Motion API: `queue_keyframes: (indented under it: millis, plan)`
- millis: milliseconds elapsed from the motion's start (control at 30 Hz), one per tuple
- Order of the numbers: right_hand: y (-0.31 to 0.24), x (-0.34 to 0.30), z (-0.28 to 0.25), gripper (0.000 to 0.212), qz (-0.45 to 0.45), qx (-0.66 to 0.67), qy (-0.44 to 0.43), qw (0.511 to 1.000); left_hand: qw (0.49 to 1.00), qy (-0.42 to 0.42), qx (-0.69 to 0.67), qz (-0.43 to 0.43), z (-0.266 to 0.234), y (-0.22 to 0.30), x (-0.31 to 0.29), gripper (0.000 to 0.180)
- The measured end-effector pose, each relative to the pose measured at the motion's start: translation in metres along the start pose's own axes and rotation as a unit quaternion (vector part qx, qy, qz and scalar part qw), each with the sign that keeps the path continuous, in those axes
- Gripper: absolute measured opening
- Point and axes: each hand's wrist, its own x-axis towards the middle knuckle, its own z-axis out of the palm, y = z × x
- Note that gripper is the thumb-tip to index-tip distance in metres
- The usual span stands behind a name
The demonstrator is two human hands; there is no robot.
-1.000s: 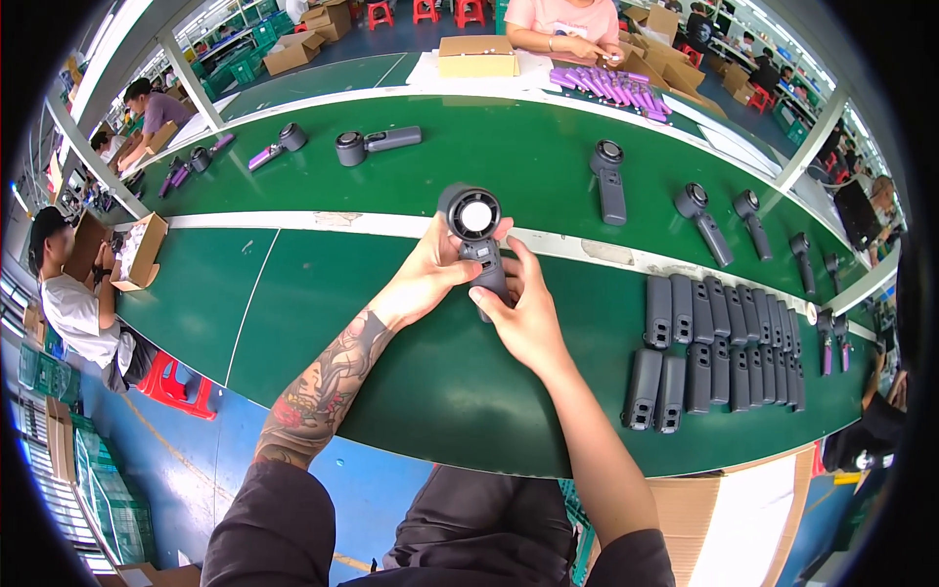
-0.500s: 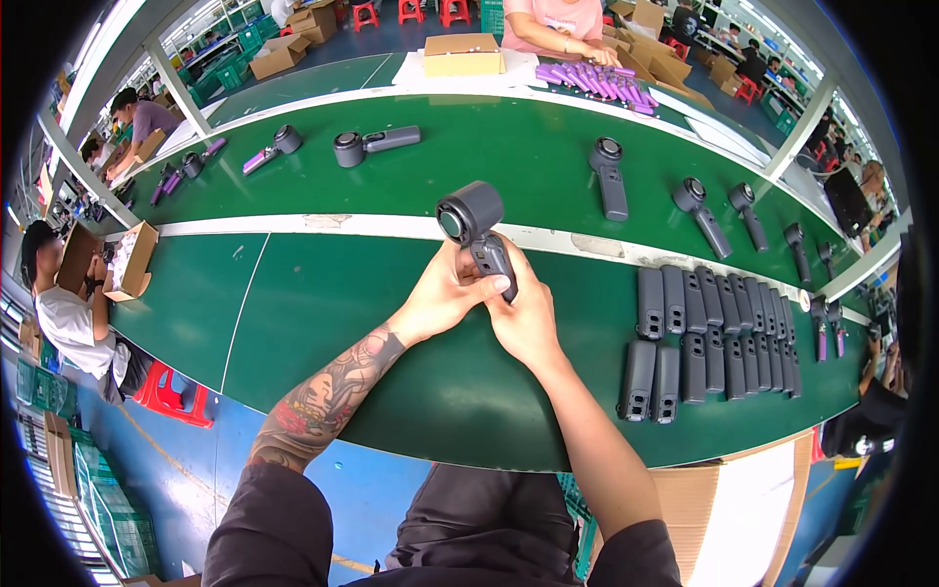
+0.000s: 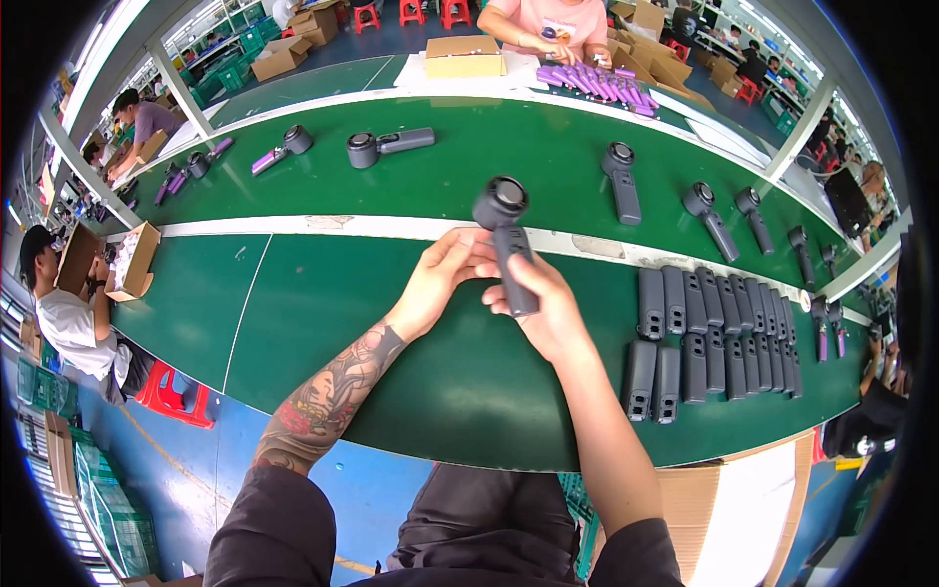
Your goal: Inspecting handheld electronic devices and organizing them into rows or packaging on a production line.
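A dark grey handheld fan (image 3: 502,201) is held up over the near green bench, its round head uppermost and its handle pointing down. My right hand (image 3: 553,308) is closed round the handle, thumb across the front. Close to the handle's left side is my left hand (image 3: 445,279), its fingers loosely bent and apart; whether the fingertips touch the handle I cannot tell. To the right, grey handle casings (image 3: 638,380) lie side by side in two rows on the bench.
Beyond a white ledge (image 3: 391,228), a green conveyor belt (image 3: 489,127) carries several fans, some with purple handles. Across it a person in pink (image 3: 553,29) works beside purple parts (image 3: 602,86) and a cardboard box (image 3: 465,57). Another person (image 3: 73,303) sits at the left near an open box (image 3: 135,262).
The fan has turned in my hands and its head has shifted right. My left hand has come off the handle's front, leaving it in my right. Fans on the belt have slid right.
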Motion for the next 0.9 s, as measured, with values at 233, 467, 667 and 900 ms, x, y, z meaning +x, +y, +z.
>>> queue_keyframes:
  millis: [233, 467, 667, 900]
  plan:
    - [-0.005, 0.000, -0.015, 0.044, 0.037, 0.164, -0.074, 0.983, 0.997, 0.022, 0.072, -0.001, -0.020, 0.004, 0.000, 0.034]
    - [-0.004, 0.004, -0.016, 0.043, 0.036, 0.058, -0.113, 0.991, 0.992, 0.026, 0.121, 0.005, -0.021, 0.003, -0.009, 0.030]
    - [0.009, 0.024, -0.002, 0.042, -0.189, -0.097, 0.115, 0.970, 0.985, 0.037, 0.170, 0.000, -0.024, 0.015, -0.015, 0.031]
    - [0.018, 0.016, 0.023, 0.034, -0.198, -0.298, 0.194, 0.914, 0.979, 0.006, 0.206, 0.003, -0.027, 0.023, -0.023, 0.030]
